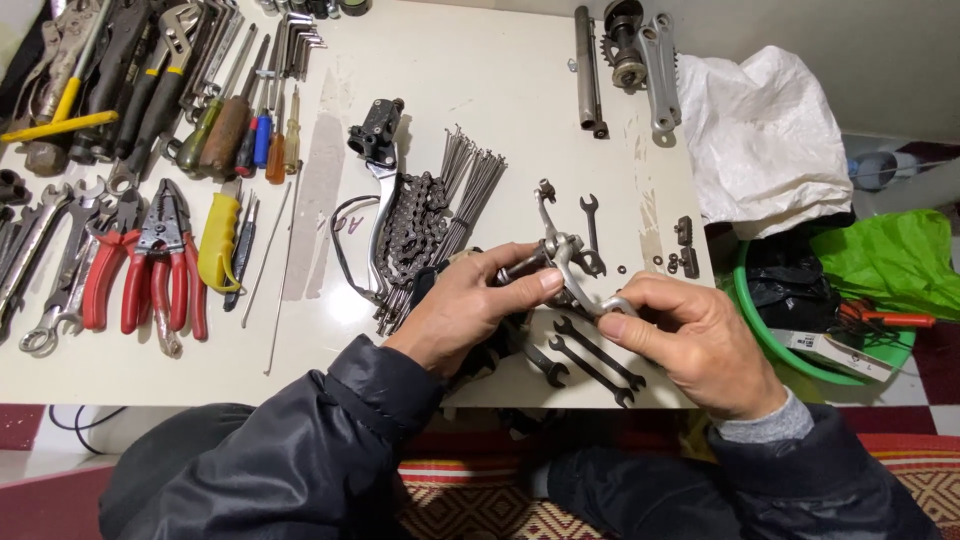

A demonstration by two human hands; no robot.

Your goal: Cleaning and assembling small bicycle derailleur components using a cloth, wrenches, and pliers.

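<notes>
Both hands hold one metal brake arm [565,262] above the desk's [300,370] near edge. The left hand [470,305] clenches its dark end; the right hand [690,335] pinches its curved tip. Its long axis runs left to right between the grips. Just beneath lie wrenches [590,360]; farther off, a chain [415,225] and spokes [470,185].

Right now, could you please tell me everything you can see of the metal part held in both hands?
The metal part is a dull silver piece of curved arms, seemingly a bicycle brake caliper, with a dark bolt or barrel at its left end. It looks worn. It is held just above the white table, over two small wrenches. The left hand pinches the dark end; the right hand grips the lower right arm.
</notes>
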